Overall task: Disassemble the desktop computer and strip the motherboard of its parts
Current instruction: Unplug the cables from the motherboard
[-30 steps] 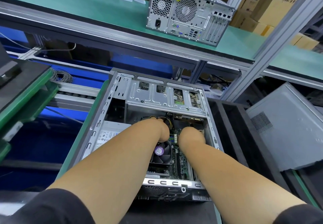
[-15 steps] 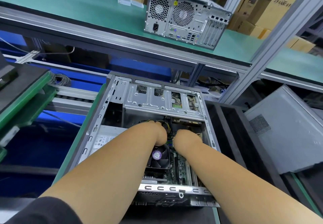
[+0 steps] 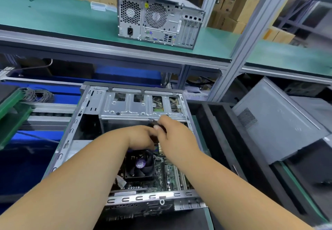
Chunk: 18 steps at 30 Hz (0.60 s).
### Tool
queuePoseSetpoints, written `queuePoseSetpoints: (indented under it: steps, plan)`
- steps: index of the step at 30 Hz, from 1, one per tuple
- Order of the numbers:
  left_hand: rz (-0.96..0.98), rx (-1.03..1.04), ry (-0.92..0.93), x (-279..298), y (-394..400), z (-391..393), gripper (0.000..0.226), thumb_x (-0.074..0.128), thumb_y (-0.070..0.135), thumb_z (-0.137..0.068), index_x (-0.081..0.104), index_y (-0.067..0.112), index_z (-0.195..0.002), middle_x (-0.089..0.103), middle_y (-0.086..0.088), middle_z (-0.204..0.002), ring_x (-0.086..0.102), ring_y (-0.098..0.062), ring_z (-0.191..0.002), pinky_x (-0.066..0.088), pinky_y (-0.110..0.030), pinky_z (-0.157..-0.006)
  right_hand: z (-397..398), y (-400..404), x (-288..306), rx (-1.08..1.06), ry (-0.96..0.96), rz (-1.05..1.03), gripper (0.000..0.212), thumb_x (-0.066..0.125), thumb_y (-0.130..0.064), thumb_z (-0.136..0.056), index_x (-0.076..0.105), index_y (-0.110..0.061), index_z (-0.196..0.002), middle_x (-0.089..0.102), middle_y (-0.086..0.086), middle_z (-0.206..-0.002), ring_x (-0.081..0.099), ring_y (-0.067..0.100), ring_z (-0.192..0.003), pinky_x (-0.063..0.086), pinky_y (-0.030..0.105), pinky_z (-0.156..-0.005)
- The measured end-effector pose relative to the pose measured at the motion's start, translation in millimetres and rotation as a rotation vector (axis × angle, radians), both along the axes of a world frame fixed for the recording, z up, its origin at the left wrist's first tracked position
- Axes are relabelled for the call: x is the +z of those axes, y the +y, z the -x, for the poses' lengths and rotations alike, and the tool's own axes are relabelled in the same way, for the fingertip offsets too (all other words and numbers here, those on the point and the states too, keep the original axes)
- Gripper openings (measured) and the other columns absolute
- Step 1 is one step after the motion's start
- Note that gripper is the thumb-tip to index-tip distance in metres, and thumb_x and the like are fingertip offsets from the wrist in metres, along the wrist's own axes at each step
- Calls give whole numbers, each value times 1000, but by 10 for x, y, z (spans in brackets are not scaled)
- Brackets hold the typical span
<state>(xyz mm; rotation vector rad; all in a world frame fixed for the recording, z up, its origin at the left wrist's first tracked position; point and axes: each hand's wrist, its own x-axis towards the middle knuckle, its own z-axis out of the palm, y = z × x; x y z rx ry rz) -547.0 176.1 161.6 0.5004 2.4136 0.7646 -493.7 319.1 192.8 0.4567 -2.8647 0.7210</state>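
Observation:
An opened desktop case [image 3: 86, 120] lies on its side in front of me. Inside it, the motherboard [image 3: 168, 174] carries a black cooler fan [image 3: 140, 165] with a purple label. Both my hands meet above the board, just below the silver drive cage [image 3: 136, 107]. My right hand [image 3: 172, 136] is raised and its curled fingers grip a small dark connector or cable end [image 3: 158, 124]. My left hand [image 3: 142, 138] sits beside it with fingers curled down towards the same spot; whatever it holds is hidden.
A second closed computer tower [image 3: 158, 17] stands on the green upper shelf [image 3: 53, 19]. A grey side panel [image 3: 269, 120] leans at the right beside a black tray [image 3: 215, 132]. Coiled cables [image 3: 36, 95] lie at the left. Metal frame posts [image 3: 251, 32] rise behind.
My right hand has lifted out of the case and turned, bringing a dark connector up with it. My left hand has risen slightly beside it.

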Motion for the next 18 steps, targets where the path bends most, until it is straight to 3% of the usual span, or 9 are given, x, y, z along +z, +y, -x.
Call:
queuePoseSetpoints:
  steps: [3, 4, 6, 7, 10, 13, 15, 16, 18]
  plan:
    - [-88, -83, 2, 54, 53, -44, 19, 58, 20, -68, 65, 28, -84, 64, 0, -89, 62, -16, -88, 52, -33, -89, -55, -35, 99, 71, 77, 70, 10, 47, -32, -98, 48, -23, -91, 54, -6, -79, 48, 21, -76, 42, 37, -63]
    - [-150, -88, -5, 101, 65, -75, 15, 56, 13, -72, 64, 21, -83, 62, 1, -83, 59, -10, -81, 52, -24, -84, -77, -54, 129, 106, 99, 97, 9, 48, -30, -97, 50, -22, -93, 53, -7, -81, 47, 19, -77, 43, 38, -66]
    - [-214, -79, 19, 176, 49, -111, 32, 51, -4, -84, 57, 27, -77, 54, 12, -77, 52, 1, -74, 44, -4, -68, -114, -92, 173, 170, 143, 108, 8, 51, -26, -97, 54, -19, -95, 56, -6, -85, 49, 19, -82, 44, 39, -71]
    - [-199, -87, 36, 198, 31, -122, 36, 47, -7, -88, 56, 27, -79, 49, 15, -77, 50, -1, -74, 41, -1, -66, -128, -106, 187, 197, 170, 99, 8, 52, -24, -96, 55, -16, -95, 58, -4, -87, 49, 20, -84, 44, 40, -72]
    - [-184, -74, 78, 203, -35, -120, 23, 42, -4, -92, 60, 9, -91, 38, 15, -75, 42, -10, -82, 34, -2, -63, -148, -120, 212, 264, 230, 74, 9, 56, -19, -94, 59, -10, -93, 60, 2, -86, 50, 25, -85, 44, 42, -73]
    - [-332, 23, 76, 281, -16, -197, 15, 40, 17, -81, 46, 22, -67, 43, 13, -68, 44, 10, -65, 35, 3, -61, -141, -99, 224, 298, 283, 49, 11, 58, -16, -93, 64, -7, -95, 60, 5, -87, 49, 27, -85, 43, 42, -77]
    - [-559, 101, 58, 303, 6, -214, 14, 41, 16, -68, 54, 22, -68, 59, 15, -63, 52, 15, -63, 41, 0, -63, -116, -51, 235, 276, 357, 9, 11, 61, -16, -92, 66, -8, -95, 59, 5, -87, 47, 27, -84, 41, 39, -79]
    - [-692, 110, -5, 292, 12, -203, 17, 46, 15, -69, 61, 20, -75, 67, 16, -72, 58, 13, -72, 45, -5, -69, -97, -14, 244, 249, 397, -2, 11, 62, -16, -90, 68, -8, -95, 59, 5, -89, 47, 27, -85, 41, 39, -79]
    - [-862, 104, -110, 241, 11, -145, 26, 60, 13, -73, 70, 22, -95, 71, 5, -96, 64, -8, -95, 52, -22, -83, -52, 87, 267, 197, 472, -12, 10, 65, -12, -87, 70, -8, -94, 60, 7, -91, 48, 29, -82, 42, 40, -75]
